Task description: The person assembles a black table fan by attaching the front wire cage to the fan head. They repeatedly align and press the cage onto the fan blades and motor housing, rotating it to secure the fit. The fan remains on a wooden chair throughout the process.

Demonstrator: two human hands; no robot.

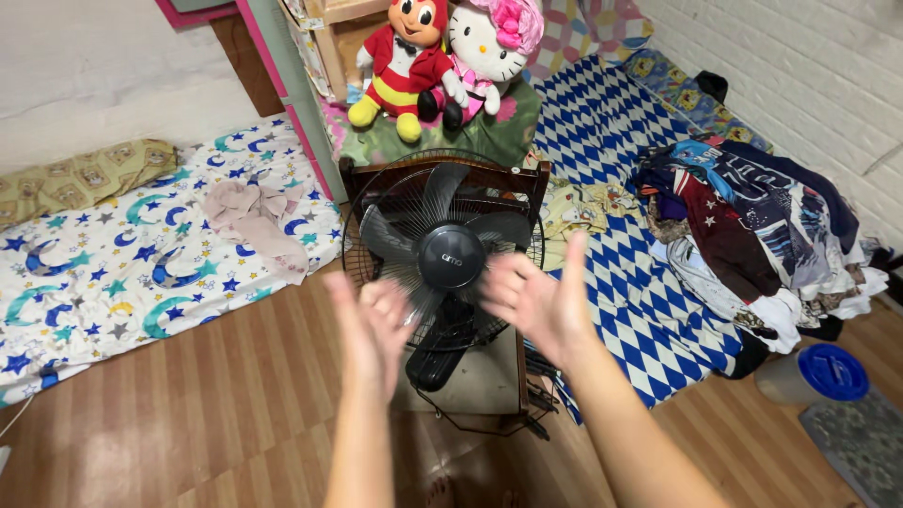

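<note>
A black electric fan [450, 252] with a round wire cage stands on the wooden floor in front of me, its blades facing up toward the camera. My left hand [369, 329] hovers open at the fan's lower left, fingers apart and slightly blurred. Opposite it, my right hand [536, 301] is open at the lower right of the cage, thumb raised. Neither hand holds anything; both are just in front of the cage, and touch cannot be told.
A dark wooden frame [442, 174] stands behind the fan. Two plush toys [442, 56] sit on a green cushion beyond. A moon-and-star mattress [141, 254] lies left, a blue diamond-patterned mattress [621, 188] with a clothes pile [752, 235] right. A blue-lidded container [818, 374] sits at far right.
</note>
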